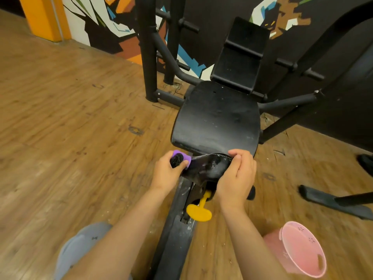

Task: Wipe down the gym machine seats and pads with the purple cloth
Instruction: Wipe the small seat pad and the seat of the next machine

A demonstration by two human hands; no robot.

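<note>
Head view, items near to far. Grey-clad knee [80, 251], bottom left, over the wood floor [60, 118]. Pink plastic basket [302, 253], on the floor at the bottom right, close beside the right forearm; a backward sweep of that elbow could probably tip it. Black frame beam [173, 245], running from the bottom edge up under the seat, dusty and scuffed. Yellow pull-pin [198, 213], on the beam's right side just below the right wrist; a knock or snag there might release the adjustment and let the pad shift under load. Left hand [167, 172], fingers curled round the purple cloth [187, 159], which is bunched small against the left end of the small curved pad [210, 166]; a dark wad sits in the same grip, and whether it is soiled cloth or the pad's end cannot be told. So tight a bunch gives little wiping face, so streaks and missed strips seem likely. Right hand [236, 176], fingers and thumb clamped on the pad's right end, steadying it; the cover looks worn and scratched, and a hard pull from both ends might lift or tear it. Seat [218, 118], just beyond the pad's far edge, black with pale specks, judged not yet wiped. Backrest [240, 63], tilted up from the seat's far edge. Black uprights [148, 57], left of the seat. Painted mural wall [105, 27], farthest back.
</note>
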